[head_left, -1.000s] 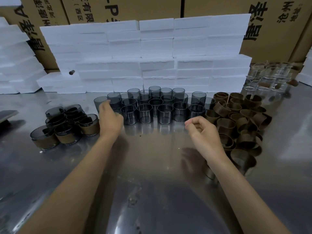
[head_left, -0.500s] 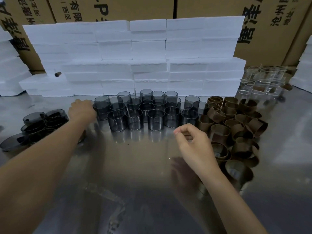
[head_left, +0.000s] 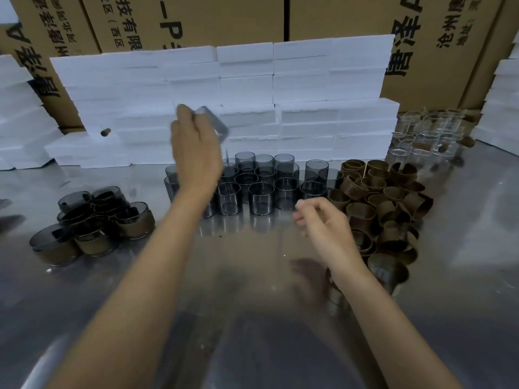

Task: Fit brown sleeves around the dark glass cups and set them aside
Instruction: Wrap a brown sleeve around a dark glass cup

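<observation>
The left hand (head_left: 196, 147) is raised above the worktop (head_left: 252, 332), its fingers curled round one dark glass cup (head_left: 214, 123), which is tilted and blurred against the white foam blocks (head_left: 303, 108) stacked behind. How much of the cup the fingers cover cannot be told through the blur. The right hand (head_left: 327, 228) hovers low over the shiny metal surface, fingers loosely curled toward the thumb with nothing between them, just beside the near edge of the sleeve pile.

Below the raised hand stands the cluster of bare dark cups (head_left: 264, 186), upright in close rows, some touching; the left forearm crosses in front of the cluster's left part and hides several of them. To the right of the cluster, and touching it, lies the heap of brown sleeves (head_left: 382, 203), open rings lying at all angles, some on edge, some nested. The right wrist hides a few sleeves at the near end of the heap.

At the left, well apart from the bare cups, sits the group of finished cups (head_left: 92, 223) wearing brown bands, packed together, some leaning on others. Beyond the sleeve heap at the far right stand clear glass cups (head_left: 427, 136), with a few small brown pieces among them. Cardboard boxes (head_left: 224, 21) with printed characters rise behind the foam.
</observation>
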`<state>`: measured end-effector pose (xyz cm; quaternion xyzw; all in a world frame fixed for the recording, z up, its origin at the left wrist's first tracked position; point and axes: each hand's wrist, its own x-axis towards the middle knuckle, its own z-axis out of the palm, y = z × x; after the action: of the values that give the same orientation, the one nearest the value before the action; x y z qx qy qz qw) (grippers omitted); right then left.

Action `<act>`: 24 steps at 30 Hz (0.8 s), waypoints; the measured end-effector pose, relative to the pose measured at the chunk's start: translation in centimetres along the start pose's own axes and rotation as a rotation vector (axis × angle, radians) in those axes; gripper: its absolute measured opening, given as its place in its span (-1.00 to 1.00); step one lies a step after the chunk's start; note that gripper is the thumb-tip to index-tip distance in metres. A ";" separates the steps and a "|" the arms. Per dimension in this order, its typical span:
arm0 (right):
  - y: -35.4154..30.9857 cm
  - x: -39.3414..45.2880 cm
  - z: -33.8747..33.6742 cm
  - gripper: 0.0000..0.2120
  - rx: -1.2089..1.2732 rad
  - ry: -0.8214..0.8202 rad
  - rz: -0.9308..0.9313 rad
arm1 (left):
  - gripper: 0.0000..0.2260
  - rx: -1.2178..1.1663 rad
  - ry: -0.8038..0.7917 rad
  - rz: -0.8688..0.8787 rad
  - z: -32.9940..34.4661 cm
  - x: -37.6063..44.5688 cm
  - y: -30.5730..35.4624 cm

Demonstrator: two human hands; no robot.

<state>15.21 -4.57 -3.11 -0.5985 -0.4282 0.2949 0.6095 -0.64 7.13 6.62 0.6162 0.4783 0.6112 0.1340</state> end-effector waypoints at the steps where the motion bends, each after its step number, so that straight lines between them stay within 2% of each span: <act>1: -0.5 0.0 -0.1 -0.81 0.127 -0.001 0.052 | -0.82 -0.079 -0.027 -0.015 0.6 -1.9 1.3; 3: -1.6 -0.1 -0.3 -0.65 0.390 -0.014 0.153 | -0.81 -0.215 -0.121 -0.028 2.1 -5.9 3.2; 5: -2.2 -0.3 -0.7 -0.47 0.579 -0.122 0.217 | -0.78 -0.296 -0.253 -0.038 3.5 -9.8 4.1; 7: -2.5 -0.9 -1.2 -0.46 0.781 -0.274 0.258 | -0.78 -0.320 -0.365 -0.057 4.6 -12.5 4.2; 9: -2.6 -1.2 -1.7 -0.51 0.890 -0.353 0.295 | -0.77 -0.325 -0.404 -0.078 5.2 -13.7 3.9; 12: -2.2 -1.0 -1.8 -0.47 0.768 -0.349 0.281 | -0.75 -0.280 -0.375 -0.012 5.4 -13.6 2.5; 14: -1.9 -0.8 -1.3 -0.47 0.586 -0.257 0.235 | -0.73 -0.245 -0.363 0.011 5.4 -13.4 1.4; 16: -1.5 -0.6 -0.7 -0.47 0.452 -0.157 0.210 | -0.75 -0.268 -0.355 -0.039 5.4 -13.3 0.7; 21: -0.7 0.1 -0.6 -0.52 0.412 -0.022 0.187 | -0.75 -0.380 -0.326 -0.171 5.2 -13.4 -0.3; 24: -0.4 0.2 -0.9 -0.58 0.360 0.033 0.110 | -0.82 -0.467 -0.335 -0.280 5.2 -13.5 -0.2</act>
<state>16.02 -4.83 -2.65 -0.5069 -0.3251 0.3898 0.6967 6.56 -0.71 -3.10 0.5892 0.3765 0.5701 0.4313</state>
